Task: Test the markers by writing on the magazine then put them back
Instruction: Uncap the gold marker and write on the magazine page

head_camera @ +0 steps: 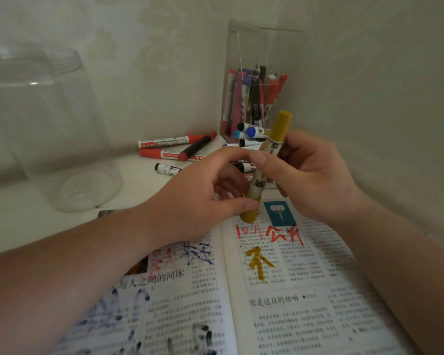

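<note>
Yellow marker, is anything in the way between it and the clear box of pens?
Loose markers lie in front of the clear box. The yellow marker, gripped by the left hand and right hand, is above them, so the way over looks free.

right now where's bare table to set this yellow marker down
Bare table lies left of the magazine, in front of the clear jar; a smaller strip runs between jar and red markers. Crowded: the back corner, where loose markers pile against the clear box.
</note>
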`<state>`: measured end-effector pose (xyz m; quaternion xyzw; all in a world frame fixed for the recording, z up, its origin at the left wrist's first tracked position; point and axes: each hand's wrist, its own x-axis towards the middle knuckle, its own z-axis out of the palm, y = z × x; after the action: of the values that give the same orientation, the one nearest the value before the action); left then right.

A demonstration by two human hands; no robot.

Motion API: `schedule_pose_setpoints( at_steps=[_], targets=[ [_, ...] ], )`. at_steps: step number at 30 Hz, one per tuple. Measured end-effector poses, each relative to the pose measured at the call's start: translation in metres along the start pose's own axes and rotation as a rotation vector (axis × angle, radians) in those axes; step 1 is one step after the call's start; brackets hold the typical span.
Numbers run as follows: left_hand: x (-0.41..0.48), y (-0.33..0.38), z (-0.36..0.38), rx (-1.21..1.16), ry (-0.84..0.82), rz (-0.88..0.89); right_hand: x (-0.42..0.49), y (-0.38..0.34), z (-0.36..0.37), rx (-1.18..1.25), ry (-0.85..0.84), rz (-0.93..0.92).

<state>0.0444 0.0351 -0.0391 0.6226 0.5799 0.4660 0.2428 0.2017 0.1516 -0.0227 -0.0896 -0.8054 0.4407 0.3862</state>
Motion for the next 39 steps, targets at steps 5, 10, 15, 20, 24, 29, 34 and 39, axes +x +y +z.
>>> schedule_pose_setpoints(
  at_steps=[5,10,15,20,24,29,34,39],
  targets=[
    [0.001,-0.002,0.001,0.008,0.000,0.024,0.002,0.006,0.000,-0.017,-0.086,0.020],
    [0.001,-0.003,0.001,0.015,0.003,0.025,0.003,-0.001,-0.001,0.058,-0.118,0.057],
    [0.000,-0.003,0.001,-0.002,0.001,0.035,0.004,-0.001,0.001,0.064,-0.191,0.054],
    [-0.001,-0.001,0.001,0.019,0.011,0.026,0.005,-0.004,0.000,0.020,-0.227,0.072],
    [-0.003,0.001,0.001,0.042,0.027,0.022,0.003,-0.005,-0.001,0.000,-0.235,0.109],
    [-0.002,0.000,0.002,0.030,0.027,0.016,0.000,-0.004,-0.005,-0.096,-0.182,0.156],
    [-0.002,-0.004,0.002,0.055,0.039,0.036,-0.004,0.006,-0.009,-0.239,-0.237,0.346],
    [-0.001,-0.008,-0.002,0.052,0.217,0.116,0.002,0.003,-0.015,-0.014,-0.121,0.395]
  ],
)
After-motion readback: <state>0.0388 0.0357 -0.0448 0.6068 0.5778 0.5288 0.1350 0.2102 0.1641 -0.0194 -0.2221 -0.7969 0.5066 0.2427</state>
